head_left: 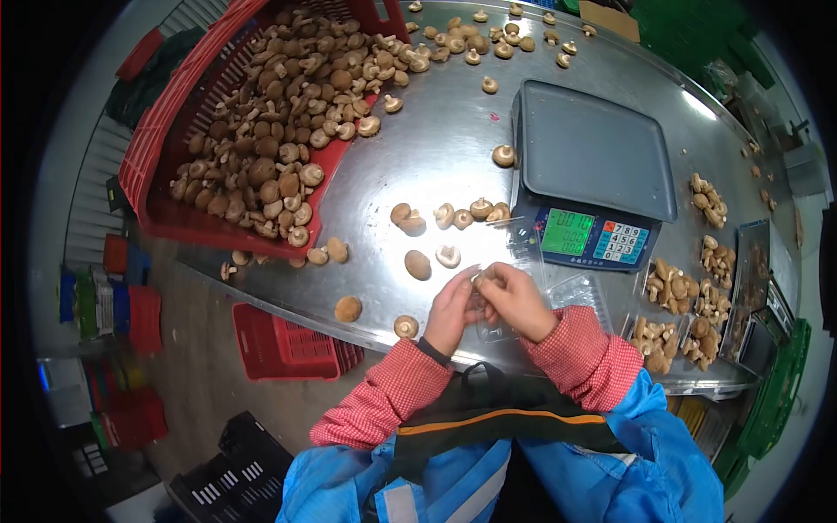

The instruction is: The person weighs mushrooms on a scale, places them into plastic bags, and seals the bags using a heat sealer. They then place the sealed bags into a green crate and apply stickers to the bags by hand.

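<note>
My left hand (451, 309) and my right hand (514, 299) meet at the table's front edge, fingers pinched together. Between and beneath them shows a clear plastic tray (497, 329), partly hidden by the fingers. Just beyond my right hand lies more clear plastic packaging (526, 248), and another clear tray (580, 295) sits to its right. Several loose shiitake mushrooms (448, 256) lie just past my left hand; one mushroom (405, 327) is left of its wrist.
A tipped red crate (144, 187) spills mushrooms at the left. A digital scale (597, 148) with a bare grey pan stands to the right of centre. Grouped mushrooms in clear trays (671, 288) line the right side. Below the table are a red basket (283, 344) and a black crate (231, 471).
</note>
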Motion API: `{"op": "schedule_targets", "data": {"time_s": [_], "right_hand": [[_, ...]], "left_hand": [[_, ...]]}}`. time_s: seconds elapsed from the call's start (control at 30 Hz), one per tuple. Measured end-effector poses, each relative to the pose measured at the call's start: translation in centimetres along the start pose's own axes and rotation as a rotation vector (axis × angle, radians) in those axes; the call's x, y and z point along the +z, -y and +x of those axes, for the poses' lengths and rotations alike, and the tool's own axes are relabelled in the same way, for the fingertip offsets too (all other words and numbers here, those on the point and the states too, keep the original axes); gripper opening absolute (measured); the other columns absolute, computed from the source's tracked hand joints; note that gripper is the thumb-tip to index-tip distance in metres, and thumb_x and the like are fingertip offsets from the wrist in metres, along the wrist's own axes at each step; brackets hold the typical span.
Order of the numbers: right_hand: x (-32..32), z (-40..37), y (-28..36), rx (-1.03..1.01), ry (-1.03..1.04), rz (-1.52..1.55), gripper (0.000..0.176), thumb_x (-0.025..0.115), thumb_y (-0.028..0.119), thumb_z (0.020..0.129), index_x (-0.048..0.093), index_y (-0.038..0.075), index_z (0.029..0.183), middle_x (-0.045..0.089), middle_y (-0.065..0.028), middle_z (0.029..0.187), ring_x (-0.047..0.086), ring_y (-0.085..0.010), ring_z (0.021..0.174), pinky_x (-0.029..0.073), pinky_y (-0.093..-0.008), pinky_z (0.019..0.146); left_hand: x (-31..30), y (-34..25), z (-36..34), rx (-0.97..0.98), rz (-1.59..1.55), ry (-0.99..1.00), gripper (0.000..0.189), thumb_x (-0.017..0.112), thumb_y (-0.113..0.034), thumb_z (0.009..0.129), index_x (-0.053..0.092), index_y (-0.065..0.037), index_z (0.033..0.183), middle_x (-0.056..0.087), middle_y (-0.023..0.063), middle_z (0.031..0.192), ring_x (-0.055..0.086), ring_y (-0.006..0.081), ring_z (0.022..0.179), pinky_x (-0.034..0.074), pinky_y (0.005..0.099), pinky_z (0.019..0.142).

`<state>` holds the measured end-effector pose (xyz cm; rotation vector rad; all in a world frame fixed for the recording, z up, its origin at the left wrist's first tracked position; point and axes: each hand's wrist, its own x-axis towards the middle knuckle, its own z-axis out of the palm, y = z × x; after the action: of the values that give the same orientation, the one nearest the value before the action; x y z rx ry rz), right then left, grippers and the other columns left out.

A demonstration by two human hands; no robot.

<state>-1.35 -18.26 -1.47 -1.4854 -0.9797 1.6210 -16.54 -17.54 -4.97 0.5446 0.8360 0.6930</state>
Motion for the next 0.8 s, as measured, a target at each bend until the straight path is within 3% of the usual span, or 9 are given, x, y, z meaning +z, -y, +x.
{"op": "schedule_targets", "data": {"time_s": [0.1, 0.13, 0.23, 0.33, 0.43, 0.5, 0.63, 0.7, 0.8], "right_hand": [[0.0, 0.7, 1.1, -0.109, -0.041, -0.353, 0.031, 0.065, 0.026, 0.087, 0.060, -0.003, 0.095, 0.065, -0.0141, 0.073, 0.064, -0.0185, 0.058, 0.050, -0.0302, 0.054], [0.1, 0.9, 1.3, -0.207, -0.089, -0.531, 0.031, 0.065, 0.028, 0.085, 0.062, -0.002, 0.091, 0.067, -0.0187, 0.077, 0.067, -0.0270, 0.064, 0.051, -0.0347, 0.060], [0.6, 2.4, 0.2, -0.269, -0.122, -0.349, 0.027, 0.064, 0.027, 0.085, 0.060, 0.000, 0.082, 0.064, -0.0176, 0.072, 0.065, -0.0337, 0.067, 0.050, -0.0386, 0.060], [0.6, -0.6, 3.4, -0.598, -0.206, -0.824, 0.023, 0.063, 0.022, 0.087, 0.057, 0.002, 0.077, 0.059, -0.0158, 0.066, 0.061, -0.0345, 0.064, 0.048, -0.0414, 0.057], [-0.8, -2.9, 6.7, -0.750, -0.267, -0.810, 0.022, 0.062, 0.017, 0.087, 0.053, 0.004, 0.073, 0.053, -0.0154, 0.062, 0.057, -0.0360, 0.059, 0.046, -0.0433, 0.054], [-2.5, -3.7, 7.4, -0.796, -0.201, -0.989, 0.009, 0.065, 0.013, 0.080, 0.059, 0.006, 0.083, 0.059, -0.0117, 0.078, 0.059, -0.0299, 0.074, 0.048, -0.0398, 0.066], [-3.4, -4.9, 8.3, -1.076, 0.022, -1.349, 0.022, 0.062, 0.012, 0.073, 0.062, 0.011, 0.095, 0.057, -0.0047, 0.101, 0.055, -0.0218, 0.105, 0.043, -0.0353, 0.095], [-2.9, -5.0, 8.3, -1.161, 0.087, -1.428, 0.019, 0.061, 0.011, 0.074, 0.061, 0.011, 0.093, 0.058, -0.0043, 0.101, 0.055, -0.0205, 0.107, 0.041, -0.0344, 0.099], [-3.2, -4.4, 8.1, -1.007, 0.130, -1.340, 0.017, 0.064, 0.011, 0.073, 0.059, 0.010, 0.090, 0.060, -0.0036, 0.095, 0.060, -0.0197, 0.092, 0.052, -0.0308, 0.074]], "left_hand": [[0.4, -0.7, -0.8, 0.069, 0.584, -0.094, 0.036, 0.045, -0.013, 0.101, 0.043, -0.003, 0.135, 0.061, 0.0091, 0.115, 0.061, 0.0126, 0.095, 0.054, 0.0283, 0.079], [0.5, 0.3, -0.5, 0.199, 0.472, -0.099, 0.037, 0.053, -0.010, 0.097, 0.047, -0.004, 0.133, 0.064, 0.0035, 0.088, 0.061, 0.0108, 0.068, 0.054, 0.0236, 0.060], [1.9, 0.5, -0.4, 0.290, 0.110, -0.199, 0.020, 0.055, -0.009, 0.095, 0.056, -0.002, 0.115, 0.062, 0.0016, 0.078, 0.058, 0.0084, 0.061, 0.052, 0.0218, 0.057], [0.0, 0.3, -0.5, 0.201, 0.275, -0.328, 0.007, 0.057, -0.009, 0.095, 0.056, -0.002, 0.094, 0.060, 0.0016, 0.078, 0.055, 0.0064, 0.060, 0.048, 0.0207, 0.052], [-3.0, 0.0, 0.3, 0.455, 0.354, -0.415, 0.012, 0.059, -0.012, 0.094, 0.053, -0.005, 0.087, 0.057, -0.0005, 0.072, 0.051, 0.0051, 0.055, 0.041, 0.0202, 0.046], [-4.0, -2.1, -0.9, 0.339, 0.351, -0.345, 0.013, 0.061, -0.014, 0.094, 0.054, -0.005, 0.086, 0.055, -0.0021, 0.068, 0.049, 0.0044, 0.052, 0.038, 0.0199, 0.045], [-3.9, -5.3, -2.6, 0.139, 0.424, -0.233, 0.015, 0.062, -0.016, 0.093, 0.057, -0.006, 0.083, 0.051, -0.0051, 0.061, 0.043, 0.0029, 0.047, 0.034, 0.0192, 0.042], [-3.6, -6.7, -3.1, 0.063, 0.504, -0.175, 0.013, 0.064, -0.017, 0.092, 0.063, -0.005, 0.089, 0.059, -0.0030, 0.070, 0.052, 0.0043, 0.059, 0.043, 0.0201, 0.054], [-3.4, -7.5, -3.2, 0.169, 0.330, -0.208, 0.023, 0.061, -0.025, 0.093, 0.055, -0.008, 0.107, 0.058, 0.0027, 0.090, 0.054, 0.0103, 0.080, 0.047, 0.0256, 0.070]]}}
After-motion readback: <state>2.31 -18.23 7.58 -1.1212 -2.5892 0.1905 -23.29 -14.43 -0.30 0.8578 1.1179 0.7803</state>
